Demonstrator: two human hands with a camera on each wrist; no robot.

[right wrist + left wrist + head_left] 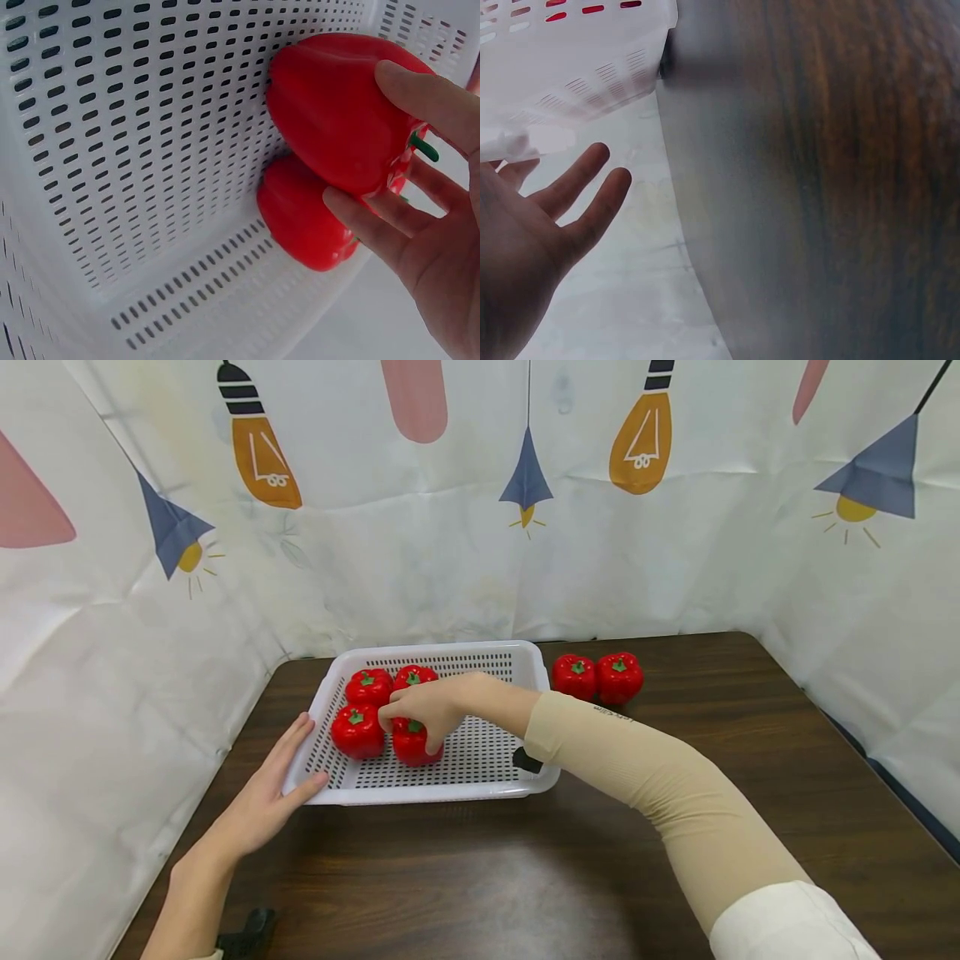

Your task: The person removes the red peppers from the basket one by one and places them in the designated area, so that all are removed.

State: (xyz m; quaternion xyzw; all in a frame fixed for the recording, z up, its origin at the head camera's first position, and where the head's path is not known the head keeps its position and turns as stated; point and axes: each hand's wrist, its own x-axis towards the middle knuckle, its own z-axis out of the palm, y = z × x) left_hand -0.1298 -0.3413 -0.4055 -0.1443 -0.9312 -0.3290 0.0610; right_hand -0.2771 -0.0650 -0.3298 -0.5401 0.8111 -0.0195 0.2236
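A white perforated plastic basket (480, 789) on the table holds several red bell peppers in its left half, among them a bell pepper (357, 732) near the left wall. Reaching in from the right, my right hand (435, 703) grips the front bell pepper (337, 112) by its sides, thumb on one side and fingers on the other. Another bell pepper (300, 217) sits close beside it in the right wrist view. My left hand (270, 781) rests at the basket's left front corner with fingers extended along the rim; the left wrist view shows them spread.
Two more red bell peppers, a nearer-left bell pepper (573, 677) and a right bell pepper (619, 677), stand on the dark wooden table (750, 752) just right of the basket. A white printed curtain (450, 552) encloses the back and sides.
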